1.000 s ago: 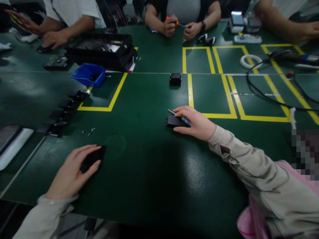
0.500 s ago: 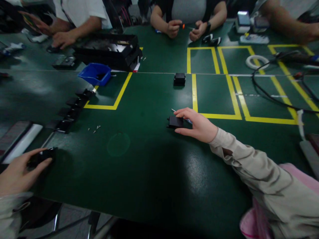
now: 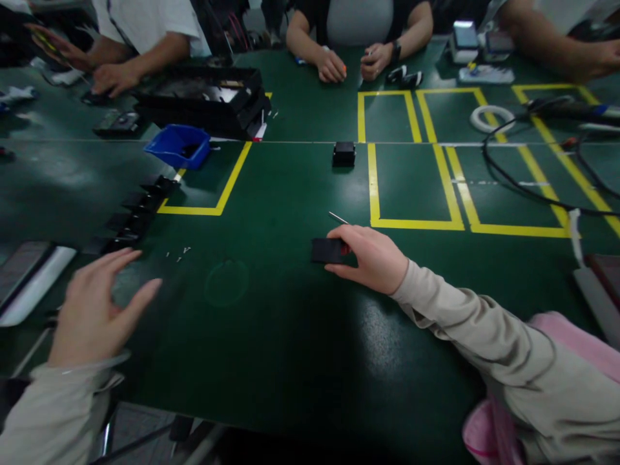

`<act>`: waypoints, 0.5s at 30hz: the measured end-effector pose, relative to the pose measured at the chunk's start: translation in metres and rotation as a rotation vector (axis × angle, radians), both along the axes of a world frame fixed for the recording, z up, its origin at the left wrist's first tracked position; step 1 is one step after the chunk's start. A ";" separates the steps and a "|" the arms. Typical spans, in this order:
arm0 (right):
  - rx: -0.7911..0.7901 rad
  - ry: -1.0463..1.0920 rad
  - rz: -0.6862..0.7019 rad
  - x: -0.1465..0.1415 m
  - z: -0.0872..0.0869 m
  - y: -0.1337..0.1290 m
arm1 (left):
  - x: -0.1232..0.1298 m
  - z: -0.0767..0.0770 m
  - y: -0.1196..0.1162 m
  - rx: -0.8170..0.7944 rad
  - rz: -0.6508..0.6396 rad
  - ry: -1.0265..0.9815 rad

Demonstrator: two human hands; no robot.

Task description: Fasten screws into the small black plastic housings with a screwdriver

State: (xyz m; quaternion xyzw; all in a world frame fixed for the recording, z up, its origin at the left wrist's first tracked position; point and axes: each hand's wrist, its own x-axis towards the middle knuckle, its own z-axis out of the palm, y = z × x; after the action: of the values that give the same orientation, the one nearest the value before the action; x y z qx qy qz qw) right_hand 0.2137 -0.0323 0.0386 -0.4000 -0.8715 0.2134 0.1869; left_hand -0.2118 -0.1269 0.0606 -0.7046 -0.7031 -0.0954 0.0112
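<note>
My right hand (image 3: 371,255) has its thumb and fingers closed on the sides of a small black rectangular box (image 3: 325,250), held over the table in front of me. A thin metal rod (image 3: 338,217) sticks out beyond its fingers; its other end is hidden by the hand. My left hand (image 3: 99,310) is open, thumb and fingers apart, with nothing between them. Several small screws (image 3: 179,254) lie just beyond its fingertips. Past that hand, a row of black parts (image 3: 138,213) runs along the table. Partly behind the wrist is a dark object I cannot make out.
A blue bin (image 3: 179,145) stands before stacked black trays (image 3: 203,97). Another black box (image 3: 343,154) sits mid-table. Yellow tape (image 3: 416,225) marks rectangles on the green table (image 3: 271,336). A black cable (image 3: 504,171) and white tape roll (image 3: 491,119) lie right. Co-workers' hands (image 3: 332,66) are opposite.
My left hand has let go of a black object, opened and moved right toward the screws. My right hand has drawn the black box slightly nearer and left.
</note>
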 end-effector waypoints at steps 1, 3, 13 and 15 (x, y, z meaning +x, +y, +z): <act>0.017 -0.018 0.015 -0.002 0.000 -0.003 | 0.031 0.003 0.005 0.029 -0.053 -0.024; 0.059 -0.053 0.060 -0.005 0.000 -0.009 | 0.086 0.005 0.013 0.020 -0.289 -0.072; 0.166 -0.114 0.198 -0.014 -0.004 -0.023 | 0.191 -0.004 0.030 0.107 -0.732 -0.051; 0.166 -0.090 0.199 -0.015 -0.005 -0.024 | 0.193 -0.003 0.030 0.107 -0.715 -0.052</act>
State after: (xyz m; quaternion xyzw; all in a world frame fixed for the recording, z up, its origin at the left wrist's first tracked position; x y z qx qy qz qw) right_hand 0.1984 -0.0560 0.0338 -0.3040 -0.9290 0.1399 0.1581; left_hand -0.0188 -0.0974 0.0580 -0.9018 -0.4062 -0.1478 -0.0040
